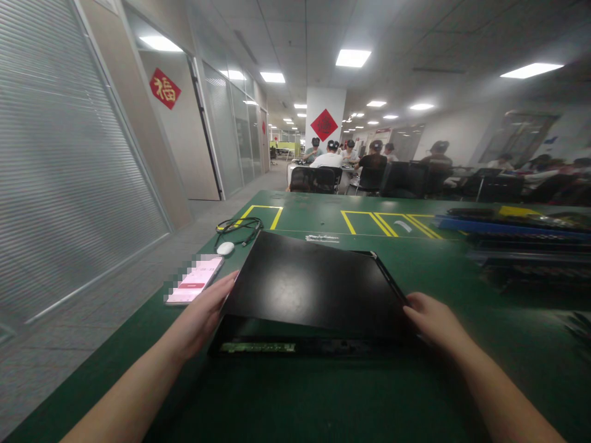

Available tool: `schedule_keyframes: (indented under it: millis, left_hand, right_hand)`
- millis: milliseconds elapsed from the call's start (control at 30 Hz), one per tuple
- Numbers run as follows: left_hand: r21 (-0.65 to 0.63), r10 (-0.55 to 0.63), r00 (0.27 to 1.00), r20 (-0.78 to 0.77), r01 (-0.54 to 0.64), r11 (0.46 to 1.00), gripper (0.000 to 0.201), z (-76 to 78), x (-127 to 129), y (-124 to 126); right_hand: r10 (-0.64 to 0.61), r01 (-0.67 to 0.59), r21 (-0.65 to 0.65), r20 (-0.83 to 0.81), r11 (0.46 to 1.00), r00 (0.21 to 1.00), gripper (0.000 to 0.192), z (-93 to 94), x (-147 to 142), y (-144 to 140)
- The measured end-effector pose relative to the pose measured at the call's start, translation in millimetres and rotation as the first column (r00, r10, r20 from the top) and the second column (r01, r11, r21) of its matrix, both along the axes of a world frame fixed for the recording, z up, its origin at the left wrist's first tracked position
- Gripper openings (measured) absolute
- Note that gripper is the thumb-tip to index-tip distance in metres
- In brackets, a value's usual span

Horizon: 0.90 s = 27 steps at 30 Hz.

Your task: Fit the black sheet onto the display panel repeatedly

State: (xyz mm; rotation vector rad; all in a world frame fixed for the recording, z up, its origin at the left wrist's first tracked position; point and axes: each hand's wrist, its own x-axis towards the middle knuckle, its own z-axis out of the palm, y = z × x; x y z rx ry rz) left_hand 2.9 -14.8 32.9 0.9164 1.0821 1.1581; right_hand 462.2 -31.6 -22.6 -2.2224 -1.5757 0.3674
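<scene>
A thin black panel (295, 283), flat and glossy, is tilted and turned a little over a shallow black frame (383, 271). Along the frame's near side shows a green circuit board strip (257, 347). My left hand (210, 314) grips the panel's left edge, which sits higher than the frame; its fingertips are hidden beneath. At the right side my right hand (429, 317) is closed on the edge where panel and frame meet, the thumb on top and the other fingers partly hidden. Whether it pinches the panel, the frame or both is not clear.
Left of the panel lie a phone (196, 280), a white mouse (225, 248) and a coiled black cable (237, 227). Stacked dark strips and a blue piece (462, 223) lie blurred at right on the green table (314, 400). People (373, 157) sit at tables beyond.
</scene>
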Motion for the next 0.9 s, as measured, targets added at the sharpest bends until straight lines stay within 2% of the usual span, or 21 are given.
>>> schedule_keyframes:
  millis: [100, 233, 400, 500, 567, 633, 700, 833, 900]
  left_hand:
    - [0.062, -0.044, 0.998, 0.040, 0.042, 0.997, 0.062, 0.8, 1, -4]
    - [0.116, -0.092, 0.994, 0.061, 0.085, 0.990, 0.067, 2.3, 2, -7]
    - [0.159, -0.098, 0.992, 0.074, 0.085, 0.984, 0.075, 2.7, 4, -8]
    - [0.190, -0.099, 0.991, 0.086, 0.081, 0.979, 0.078, 2.3, 4, -8]
    - [0.199, -0.103, 0.990, 0.092, 0.083, 0.976, 0.077, 2.1, 3, -9]
    - [0.204, -0.101, 0.991, 0.087, 0.082, 0.976, 0.074, 2.5, 3, -9]
    - [0.212, -0.079, 0.994, 0.080, 0.061, 0.975, 0.071, 4.2, 2, -9]
    - [0.228, 0.011, 0.994, 0.110, -0.036, 0.973, 0.060, 10.2, 2, -7]
    - [0.219, 0.044, 0.991, 0.130, -0.072, 0.973, 0.055, 12.8, 2, -6]
  right_hand:
    - [-0.012, 0.012, 0.003, -0.040, 1.000, 0.999, 0.041, 0.9, -1, 0]
    - [-0.043, 0.049, 0.030, -0.173, 0.998, 0.984, 0.056, -1.7, 0, 1]
    - [-0.052, 0.089, 0.145, -0.243, 0.985, 0.969, 0.053, -6.0, 2, 5]
    - [-0.007, 0.050, 0.132, -0.308, 0.990, 0.951, 0.053, -5.9, 1, 6]
    - [-0.034, 0.080, 0.106, -0.379, 0.991, 0.925, 0.056, -6.1, 0, 7]
    - [-0.091, 0.152, 0.091, -0.474, 0.984, 0.876, 0.059, -6.0, 0, 7]
    - [-0.091, 0.186, 0.109, -0.575, 0.976, 0.813, 0.059, -3.6, -1, 7]
    - [0.113, 0.080, 0.220, -0.742, 0.972, 0.660, 0.062, 13.7, -4, -2]
    - [0.159, 0.107, 0.269, -0.797, 0.957, 0.582, 0.067, 25.5, -7, -10]
